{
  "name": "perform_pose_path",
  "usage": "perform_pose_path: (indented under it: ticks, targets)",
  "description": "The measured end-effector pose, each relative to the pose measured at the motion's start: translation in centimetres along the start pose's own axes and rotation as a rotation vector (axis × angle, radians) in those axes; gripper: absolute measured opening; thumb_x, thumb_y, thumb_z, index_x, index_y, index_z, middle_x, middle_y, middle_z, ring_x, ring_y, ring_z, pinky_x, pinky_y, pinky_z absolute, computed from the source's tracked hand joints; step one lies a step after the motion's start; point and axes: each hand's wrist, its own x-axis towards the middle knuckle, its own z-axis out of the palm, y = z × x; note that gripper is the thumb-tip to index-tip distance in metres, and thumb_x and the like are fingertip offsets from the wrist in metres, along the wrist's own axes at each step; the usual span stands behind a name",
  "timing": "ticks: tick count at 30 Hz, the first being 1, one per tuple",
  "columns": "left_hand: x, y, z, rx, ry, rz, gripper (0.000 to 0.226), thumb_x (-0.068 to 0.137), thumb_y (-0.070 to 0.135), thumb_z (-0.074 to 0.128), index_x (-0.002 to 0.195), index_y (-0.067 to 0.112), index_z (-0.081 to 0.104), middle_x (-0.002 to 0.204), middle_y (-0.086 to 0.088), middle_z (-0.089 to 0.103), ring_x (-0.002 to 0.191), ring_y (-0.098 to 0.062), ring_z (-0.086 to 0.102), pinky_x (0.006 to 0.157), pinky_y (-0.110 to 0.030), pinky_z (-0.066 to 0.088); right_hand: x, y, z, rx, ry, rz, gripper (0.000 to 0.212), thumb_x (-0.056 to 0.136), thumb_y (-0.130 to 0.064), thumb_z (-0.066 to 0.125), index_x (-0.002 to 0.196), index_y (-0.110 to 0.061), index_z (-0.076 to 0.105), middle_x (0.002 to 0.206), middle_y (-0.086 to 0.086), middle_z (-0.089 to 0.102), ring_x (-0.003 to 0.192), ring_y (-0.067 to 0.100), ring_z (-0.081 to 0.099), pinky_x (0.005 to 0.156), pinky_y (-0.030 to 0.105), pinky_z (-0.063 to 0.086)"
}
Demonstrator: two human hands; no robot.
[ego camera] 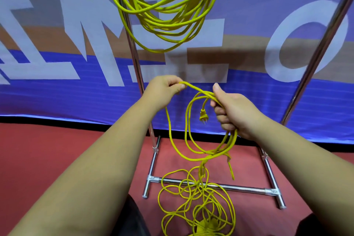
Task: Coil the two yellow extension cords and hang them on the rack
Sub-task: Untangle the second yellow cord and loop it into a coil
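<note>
Coiling the second cord at frame centre, I clasp its gathered loops in my right grip, pinch the next strand in my left grip, and should draw even loops slowly so the tangle on the floor at lower centre lifts without knotting.

1. We face a blue banner with large white letters and tan bands.
2. Along its lower edge we see a black strip, meeting the floor.
3. Below us lies a red floor.
</note>
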Motion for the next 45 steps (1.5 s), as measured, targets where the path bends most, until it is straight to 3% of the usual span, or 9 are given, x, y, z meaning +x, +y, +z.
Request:
perform_pose_path:
  ticks: [6,11,19,23,26,31,36,40,45]
  targets:
    - [0.0,-0.6,1.8,0.010,-0.247,0.000,0.011,0.099,0.031,0.067,0.101,0.032,0.077,0.084,0.009,0.073,0.075,-0.005,0.063,0.078,-0.038,0.056,-0.6,-0.5,-0.5,-0.049,-0.029,-0.076,0.041,0.098,-0.051,0.072,0.076,-0.019,0.060,0.062,0.002,0.025,0.047,0.019,0.027,0.044,0.028,0.034]
    - [0.0,-0.3,3.2,-0.146,-0.364,-0.054,0.050,0.084,0.016,0.071,0.132,0.029,0.065,0.114,0.010,0.072,0.108,-0.011,0.070,0.098,-0.047,0.058,-0.5,-0.2,-0.9,-0.013,-0.010,-0.062,0.030,0.104,-0.039,0.064,0.094,-0.012,0.067,0.061,0.002,0.025,0.046,0.017,0.024,0.041,0.025,0.030]
    - [0.1,1.1,5.7,-0.011,-0.120,0.063,0.038,0.084,0.028,0.075,0.117,0.046,0.071,0.094,0.015,0.077,0.094,-0.007,0.073,0.086,-0.043,0.060,-0.5,-0.3,-1.2,0.029,-0.042,-0.042,0.028,0.105,-0.036,0.061,0.096,-0.011,0.072,0.062,0.002,0.038,0.044,0.014,0.026,0.042,0.023,0.025]
    - [0.1,1.7,6.3,-0.035,-0.036,0.044,0.039,0.090,0.016,0.074,0.123,0.037,0.076,0.103,0.012,0.079,0.097,-0.003,0.073,0.089,-0.035,0.059,-0.5,-0.1,-1.4,-0.005,-0.043,-0.065,0.051,0.096,-0.043,0.075,0.107,0.005,0.064,0.063,0.001,0.039,0.046,0.015,0.025,0.042,0.023,0.024]
    - [0.1,1.8,6.4,-0.118,-0.087,0.045,0.047,0.089,0.019,0.079,0.133,0.029,0.070,0.112,0.011,0.077,0.106,-0.001,0.071,0.099,-0.031,0.056,-0.3,0.0,-1.5,0.001,-0.044,-0.072,0.061,0.096,-0.042,0.076,0.113,0.014,0.058,0.063,0.002,0.037,0.046,0.015,0.025,0.041,0.022,0.023]
    - [-0.1,0.8,7.2,-0.216,-0.247,0.045,0.059,0.084,0.018,0.083,0.137,0.033,0.063,0.102,0.012,0.075,0.105,-0.010,0.072,0.101,-0.040,0.057,-0.2,-0.3,-1.7,0.015,-0.053,-0.077,0.025,0.101,-0.030,0.068,0.095,-0.006,0.073,0.061,0.004,0.033,0.043,0.015,0.022,0.041,0.021,0.022]
    - [-0.1,0.4,7.9,-0.304,-0.294,0.003,0.029,0.095,0.013,0.072,0.099,0.041,0.069,0.090,0.012,0.076,0.095,-0.019,0.078,0.099,-0.047,0.057,0.0,-0.5,-2.0,0.016,-0.096,-0.081,0.026,0.103,-0.029,0.063,0.101,-0.005,0.073,0.057,0.002,0.030,0.040,0.015,0.022,0.039,0.021,0.024]
    - [0.4,0.7,8.2,-0.299,-0.238,-0.065,0.008,0.102,0.021,0.061,0.107,0.021,0.067,0.095,-0.007,0.076,0.089,-0.021,0.077,0.086,-0.042,0.060,0.3,-0.7,-2.6,-0.017,-0.086,-0.084,0.027,0.105,-0.031,0.062,0.105,-0.005,0.069,0.056,0.001,0.033,0.040,0.016,0.028,0.042,0.026,0.030]
    - [0.5,1.4,8.5,-0.152,-0.219,-0.046,0.010,0.106,0.030,0.050,0.104,0.024,0.058,0.088,-0.001,0.075,0.089,-0.018,0.074,0.073,-0.039,0.059,0.7,-0.9,-3.3,-0.119,-0.015,-0.034,0.031,0.106,-0.040,0.059,0.089,-0.014,0.062,0.057,0.002,0.029,0.047,0.018,0.026,0.045,0.025,0.029]
